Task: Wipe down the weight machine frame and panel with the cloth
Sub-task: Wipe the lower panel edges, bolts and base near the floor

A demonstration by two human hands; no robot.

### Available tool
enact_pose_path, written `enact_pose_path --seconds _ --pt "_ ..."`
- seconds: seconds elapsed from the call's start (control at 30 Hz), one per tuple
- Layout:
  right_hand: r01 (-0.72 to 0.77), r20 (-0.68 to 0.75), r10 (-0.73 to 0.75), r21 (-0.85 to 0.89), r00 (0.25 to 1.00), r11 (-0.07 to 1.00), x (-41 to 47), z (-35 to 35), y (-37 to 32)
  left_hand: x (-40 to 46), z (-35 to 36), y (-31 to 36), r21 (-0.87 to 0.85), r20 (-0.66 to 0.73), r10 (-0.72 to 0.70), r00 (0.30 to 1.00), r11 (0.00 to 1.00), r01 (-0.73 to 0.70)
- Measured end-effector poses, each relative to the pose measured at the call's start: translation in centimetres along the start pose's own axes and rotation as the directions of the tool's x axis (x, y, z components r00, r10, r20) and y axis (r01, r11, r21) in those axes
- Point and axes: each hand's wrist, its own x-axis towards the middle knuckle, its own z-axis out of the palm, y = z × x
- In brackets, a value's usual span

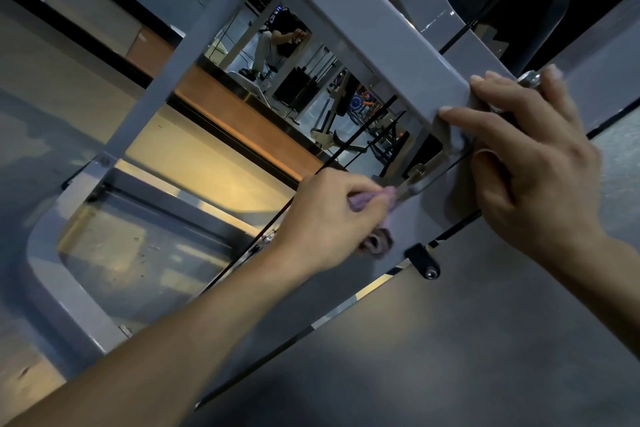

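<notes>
Left hand (332, 218) clenched around cloth (363, 201), against grey frame (381, 28).

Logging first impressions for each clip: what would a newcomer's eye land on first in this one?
Two bare hands meet at centre right on a grey machine frame. The left hand is closed on a small purple cloth, pressing it against a metal bracket, while the right hand lies open over the end of the frame bar. Through the frame's opening, a gym floor with equipment shows.

Grey machine frame (377, 7) carries grey panel (485, 340); black bracket (424, 262) bolted on panel edge
</notes>
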Motion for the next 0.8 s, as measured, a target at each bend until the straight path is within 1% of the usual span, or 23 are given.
enact_pose_path --seconds 0.03,0.07,0.13,0.17,0.2,0.23,0.3,0.33,0.37,0.4,0.43,0.47,0.5,0.53,0.6,0.63,0.67,0.7,0.73,0.8 --pt "0.001 0.001 -0.001 -0.004 1.000 1.000 0.0 0.0 0.0 0.3 -0.5 -1.0 0.087 0.059 -0.079 0.995 0.993 0.074" --pt "0.001 0.004 -0.001 -0.009 1.000 1.000 0.0 0.0 0.0 0.5 -1.0 -2.2 0.188 0.124 -0.180 0.976 0.970 0.155" --pt "0.005 0.007 -0.005 -0.008 1.000 1.000 0.0 0.0 0.1 0.8 -1.6 -4.3 0.334 0.219 -0.377 0.900 0.896 0.293" --pt "0.011 0.001 -0.011 -0.008 1.000 1.000 0.0 0.0 0.1 0.7 -1.8 -4.9 0.381 0.239 -0.426 0.873 0.868 0.319" --pt "0.015 -0.004 -0.015 -0.009 1.000 1.000 0.0 0.0 0.0 0.5 -1.9 -4.9 0.394 0.252 -0.437 0.863 0.861 0.321" --pt "0.018 -0.007 -0.018 -0.011 1.000 1.000 0.1 0.0 0.0 0.4 -2.0 -4.6 0.357 0.260 -0.417 0.871 0.880 0.315" --pt "0.016 -0.006 -0.016 -0.015 1.000 1.000 0.0 0.0 0.1 0.3 -1.9 -2.9 0.157 0.262 -0.306 0.915 0.949 0.273" --pt "0.012 -0.007 -0.012 -0.020 1.000 1.000 0.0 0.0 0.1 0.3 -1.8 -1.9 0.066 0.243 -0.227 0.943 0.974 0.217" --pt "0.010 -0.008 -0.011 -0.022 1.000 1.000 0.0 0.0 0.1 0.4 -1.8 -1.1 0.028 0.205 -0.138 0.969 0.990 0.135" --pt "0.010 -0.006 -0.011 -0.021 1.000 1.000 0.0 0.0 0.1 0.4 -1.7 -0.6 0.048 0.168 -0.064 0.984 0.997 0.057" --pt "0.010 -0.006 -0.010 -0.018 1.000 1.000 0.0 0.0 0.0 0.4 -1.5 -0.5 0.080 0.149 -0.022 0.989 0.997 0.010" --pt "0.007 -0.007 -0.007 -0.015 1.000 1.000 0.0 -0.1 0.0 0.5 -1.4 -0.8 0.114 0.156 -0.029 0.987 0.993 0.012" --pt "0.000 -0.009 0.000 -0.012 1.000 1.000 0.1 -0.2 0.0 0.6 -1.3 -1.5 0.161 0.184 -0.089 0.979 0.985 0.059" --pt "-0.010 -0.009 0.010 -0.008 1.000 1.000 0.1 -0.3 -0.1 0.7 -1.4 -2.4 0.230 0.222 -0.188 0.957 0.964 0.136" --pt "-0.031 -0.009 0.031 0.006 0.999 1.000 0.1 -0.4 -0.4 0.8 -1.8 -4.6 0.345 0.284 -0.404 0.870 0.889 0.300" --pt "-0.040 -0.008 0.040 0.014 0.999 0.999 0.1 -0.4 -0.5 0.9 -2.1 -5.4 0.358 0.300 -0.469 0.831 0.863 0.357" --pt "-0.049 -0.006 0.050 0.025 0.999 0.998 0.2 -0.4 -0.7 1.0 -2.2 -6.0 0.347 0.308 -0.496 0.812 0.853 0.389" --pt "-0.060 -0.006 0.060 0.038 0.998 0.998 0.3 -0.4 -0.9 1.1 -2.1 -6.1 0.331 0.308 -0.494 0.813 0.857 0.395" --pt "-0.072 -0.005 0.072 0.053 0.997 0.996 0.4 -0.4 -1.2 1.4 -2.0 -5.9 0.327 0.304 -0.467 0.830 0.870 0.370" --pt "-0.092 0.003 0.092 0.078 0.996 0.993 0.4 -0.4 -1.4 1.9 -1.5 -5.0 0.302 0.293 -0.368 0.883 0.912 0.279"
